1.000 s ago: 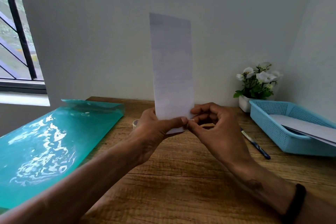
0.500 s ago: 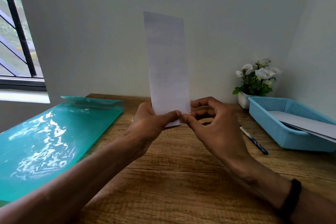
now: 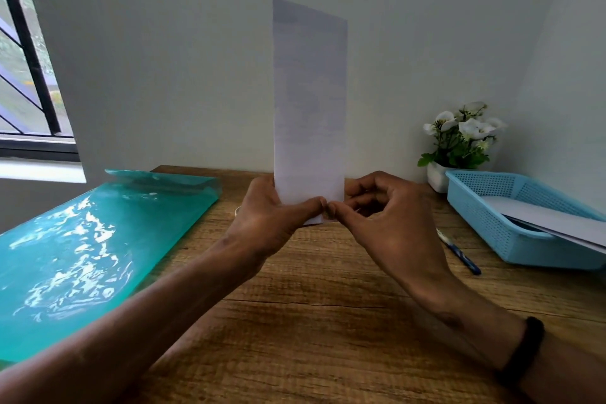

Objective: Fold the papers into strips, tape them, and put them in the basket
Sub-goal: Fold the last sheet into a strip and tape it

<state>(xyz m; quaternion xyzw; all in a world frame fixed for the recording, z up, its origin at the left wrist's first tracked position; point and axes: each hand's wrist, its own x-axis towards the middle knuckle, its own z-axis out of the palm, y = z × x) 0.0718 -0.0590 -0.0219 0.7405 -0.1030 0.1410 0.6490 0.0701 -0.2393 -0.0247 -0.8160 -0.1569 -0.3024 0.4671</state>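
Observation:
A white folded paper strip (image 3: 310, 102) stands upright above the wooden desk (image 3: 328, 321). My left hand (image 3: 272, 220) grips its bottom end, thumb across the front. My right hand (image 3: 387, 223) pinches the same bottom edge from the right with thumb and forefinger. At the right stands a light blue basket (image 3: 511, 239) with a white folded paper (image 3: 551, 220) lying in it and sticking out over its near rim. A small part of a tape roll (image 3: 237, 211) peeks out behind my left hand.
A shiny teal plastic folder (image 3: 82, 256) covers the desk's left side. A blue pen (image 3: 459, 253) lies beside the basket. A white pot of white flowers (image 3: 459, 141) stands at the back right against the wall. A window is at the far left.
The strip tilted slightly left and then came back upright. Both hands keep their grip on its bottom end, and the view shifted a little.

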